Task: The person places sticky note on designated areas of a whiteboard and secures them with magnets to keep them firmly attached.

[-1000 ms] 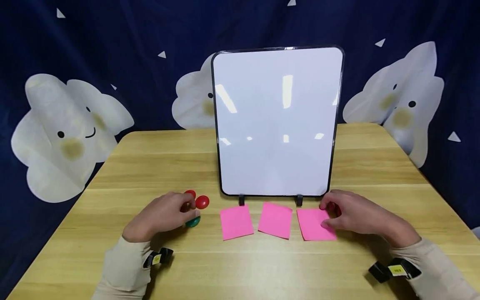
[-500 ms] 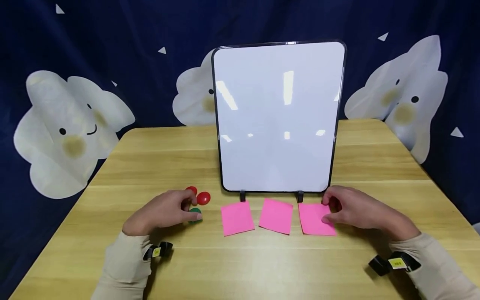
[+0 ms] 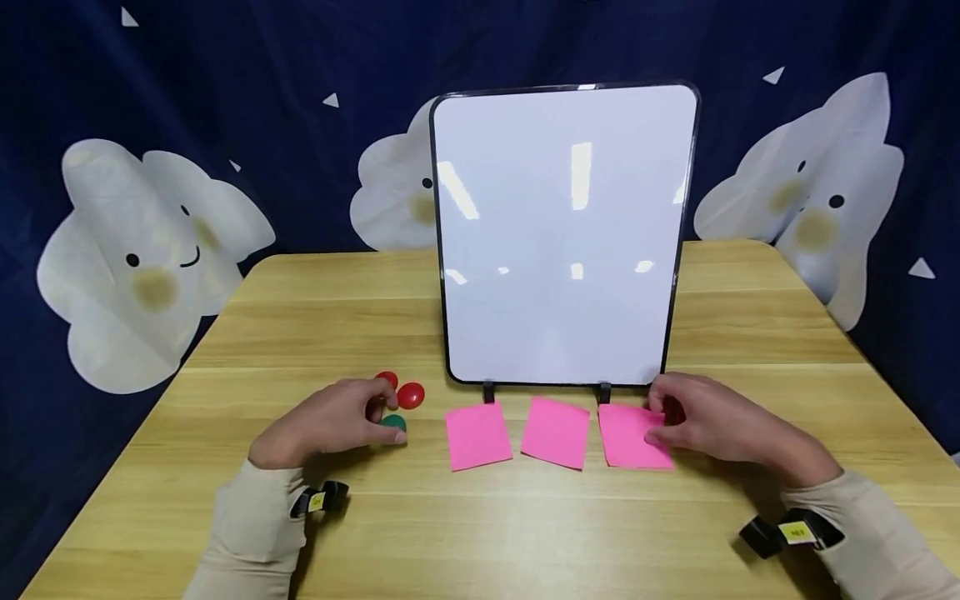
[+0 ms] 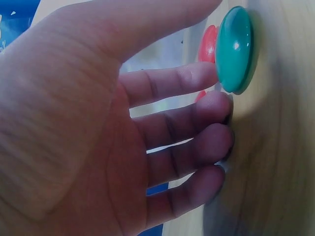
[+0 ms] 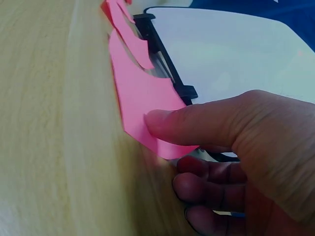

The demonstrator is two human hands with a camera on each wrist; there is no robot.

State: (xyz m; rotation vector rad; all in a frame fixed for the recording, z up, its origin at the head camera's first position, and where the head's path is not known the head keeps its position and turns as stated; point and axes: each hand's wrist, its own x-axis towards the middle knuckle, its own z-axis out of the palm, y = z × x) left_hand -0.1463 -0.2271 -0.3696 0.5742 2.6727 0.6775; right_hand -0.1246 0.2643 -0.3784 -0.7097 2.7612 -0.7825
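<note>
The left hand (image 3: 326, 422), beside a green disc (image 4: 235, 49), and right hand (image 3: 718, 421), over a pink note (image 3: 626, 437), are half spread, gripping nothing.

Notes (image 3: 556, 434) are hot pink, lower-left discs (image 3: 411, 396) red and green, board (image 3: 558, 237) white, curtain (image 3: 262, 67) up top's navy with white clouds (image 3: 146, 267).

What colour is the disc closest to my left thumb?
The disc is green, slightly bluish; the left wrist view shows it best.

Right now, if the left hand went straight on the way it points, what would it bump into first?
Probably the green disc, right beside the left hand; whether they already touch is unclear.
</note>
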